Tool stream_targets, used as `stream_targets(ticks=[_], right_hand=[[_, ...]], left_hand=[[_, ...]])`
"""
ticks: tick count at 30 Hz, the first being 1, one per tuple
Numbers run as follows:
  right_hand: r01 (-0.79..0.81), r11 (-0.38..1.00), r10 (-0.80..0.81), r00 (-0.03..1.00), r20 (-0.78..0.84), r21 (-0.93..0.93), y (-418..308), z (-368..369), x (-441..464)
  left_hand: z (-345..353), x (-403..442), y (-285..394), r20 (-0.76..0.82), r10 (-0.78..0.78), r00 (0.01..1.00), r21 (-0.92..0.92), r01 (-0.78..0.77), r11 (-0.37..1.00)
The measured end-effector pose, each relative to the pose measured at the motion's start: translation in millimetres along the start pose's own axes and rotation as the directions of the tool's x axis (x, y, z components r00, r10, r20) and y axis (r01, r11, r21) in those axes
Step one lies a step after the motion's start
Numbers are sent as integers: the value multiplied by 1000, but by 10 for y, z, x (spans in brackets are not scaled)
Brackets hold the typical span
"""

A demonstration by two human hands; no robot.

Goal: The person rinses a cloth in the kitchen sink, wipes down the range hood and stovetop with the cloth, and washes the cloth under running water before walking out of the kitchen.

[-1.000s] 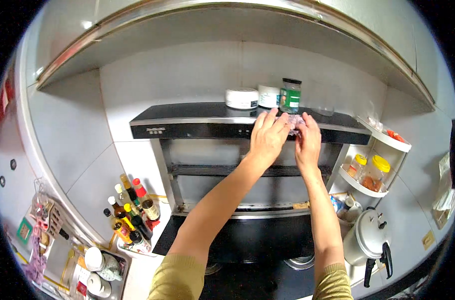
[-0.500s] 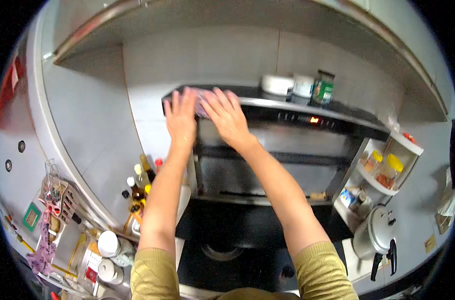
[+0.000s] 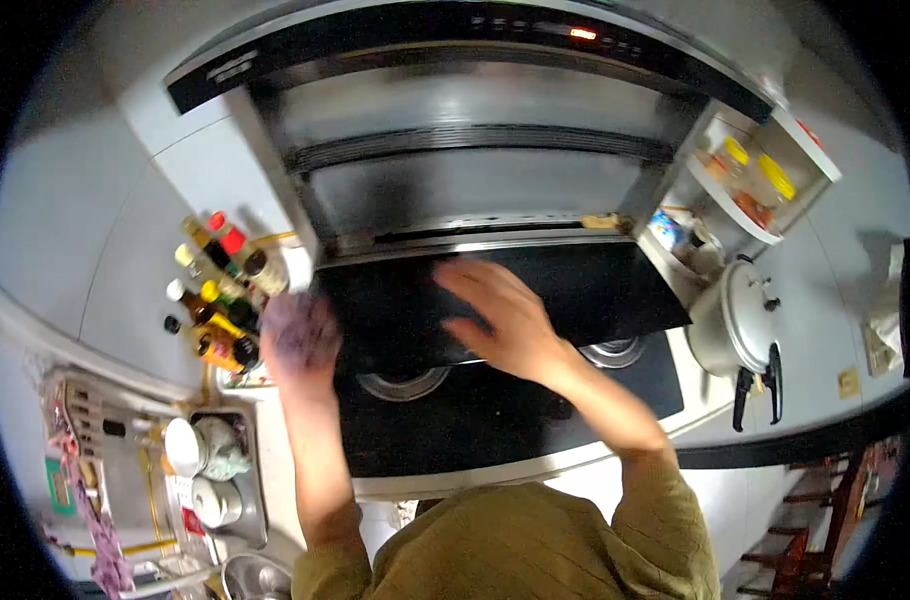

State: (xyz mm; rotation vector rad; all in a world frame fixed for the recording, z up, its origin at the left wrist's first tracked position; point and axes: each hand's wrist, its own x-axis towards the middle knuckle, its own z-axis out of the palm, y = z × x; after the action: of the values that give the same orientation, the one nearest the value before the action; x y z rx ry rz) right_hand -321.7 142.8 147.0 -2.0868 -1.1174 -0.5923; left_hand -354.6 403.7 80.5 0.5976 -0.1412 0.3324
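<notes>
1. The purple cloth (image 3: 305,325) I am tracking has left the range hood (image 3: 375,45). At 0.5 s ago it was at the left end of the hood's front edge; now it is low, by the left edge of the black stove (image 3: 475,430).
2. The left hand (image 3: 300,372) is closed around that cloth, bunched into a ball. Motion blur hides the separate fingers from me.
3. The right hand (image 3: 515,325) has come off the cloth. I see it wide, holding nothing visible, in front of the stove's raised black panel (image 3: 605,290); I cannot tell whether it touches.
4. For the work, I read this as contact with the hood broken off, with 1 hand carrying what 2 hands were pressing.
5. The cloth appears just beside the bottles (image 3: 215,340) at the left end of the desk (image 3: 267,430). From this angle I cannot tell whether it brushes them.
6. My view has tipped down too: the 2 white tubs and the green-labelled jar on top of the hood have gone out of frame, and the stove's front edge now shows.
7. The pressure cooker (image 3: 735,315) stands at the desk's right end, well apart from either hand.
</notes>
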Motion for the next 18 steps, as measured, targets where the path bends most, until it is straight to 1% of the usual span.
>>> stream_targets(ticks=[1,2,3,4,5,6,8,10,11,12,13,14,15,17,18], right_hand=[[-121,993,121,989,-86,2,212,-158,-427],[-245,964,228,961,-158,-101,416,-358,-808],[-439,880,381,881,-279,-184,592,-564,-1192],[-618,781,538,739,-406,-89,891,-739,-1652],[-738,673,662,570,-487,53,1198,-919,-2100],[-805,571,642,558,-525,-157,1395,-1142,-2407],[-810,340,541,584,-605,-478,1815,-1358,-2901],[-888,399,641,449,-622,-229,2630,-1353,-3689],[-925,377,731,323,-601,-39,2669,-1352,-3632],[-902,342,820,150,-552,262,2680,-1361,-3549],[-801,263,895,-5,-446,537,2629,-1372,-3393],[-631,150,947,-129,-293,761,2583,-1365,-3245],[-534,197,928,-169,-333,822,2574,-1335,-3135],[-532,144,961,-125,-245,835,2766,-1409,-3224],[-530,118,974,-101,-201,840,2839,-1427,-3234]], left_hand=[[25,-304,4,-405,-29,914,20,41,999],[-113,-576,-30,-543,-31,839,-66,-6,998],[-443,-845,-37,-472,-134,872,-56,122,991],[-506,-1028,-72,-533,-178,827,-89,154,984],[-884,-1171,-125,-529,-90,844,59,142,988],[-945,-1217,-158,-680,-59,731,85,159,984],[-1345,-1207,-222,-666,-30,745,75,107,991],[-1231,-1002,-231,-676,-83,732,77,182,980],[-1415,-936,-226,-590,-112,799,106,214,971],[-1254,-811,-273,-617,-67,784,55,128,990],[-1345,-761,-303,-609,27,793,198,119,973],[-1452,-714,-314,-587,116,801,337,111,935],[-1450,-684,-316,-615,120,780,365,146,919],[-1472,-625,-311,-665,135,734,416,214,884],[-1555,-600,-288,-666,122,736,410,224,884]])
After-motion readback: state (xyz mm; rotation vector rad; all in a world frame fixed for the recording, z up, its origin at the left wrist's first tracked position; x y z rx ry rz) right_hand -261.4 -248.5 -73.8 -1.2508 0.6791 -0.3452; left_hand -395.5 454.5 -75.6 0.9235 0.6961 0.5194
